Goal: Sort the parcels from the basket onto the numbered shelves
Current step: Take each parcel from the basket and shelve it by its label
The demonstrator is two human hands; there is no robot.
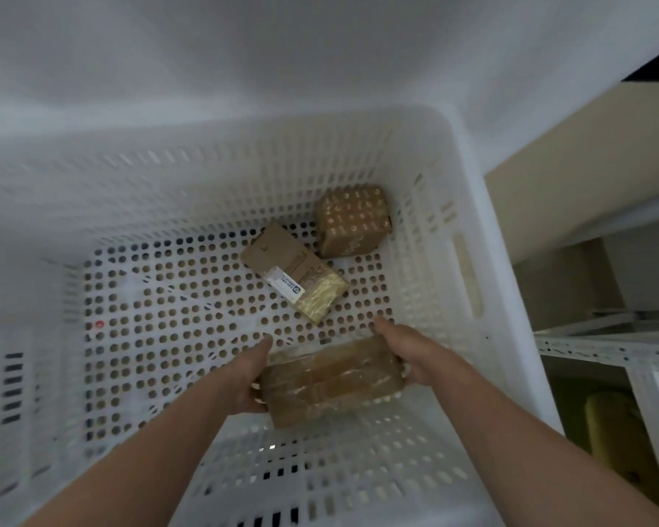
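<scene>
I look down into a large white perforated basket (468, 207). Both hands are inside it, near its front wall. A brown taped parcel (331, 382) is held between them: my left hand (246, 378) grips its left end and my right hand (404, 351) grips its right end. Farther back on the basket floor lies a flat cardboard parcel with a white label (293, 271). A small cube-shaped cardboard box (352, 218) sits behind it, near the right wall.
White metal shelving (602, 348) stands to the right of the basket, with a yellow item (617, 435) on a lower level. A beige board (586, 161) runs above it. A small red spot (99, 324) shows at the basket floor's left.
</scene>
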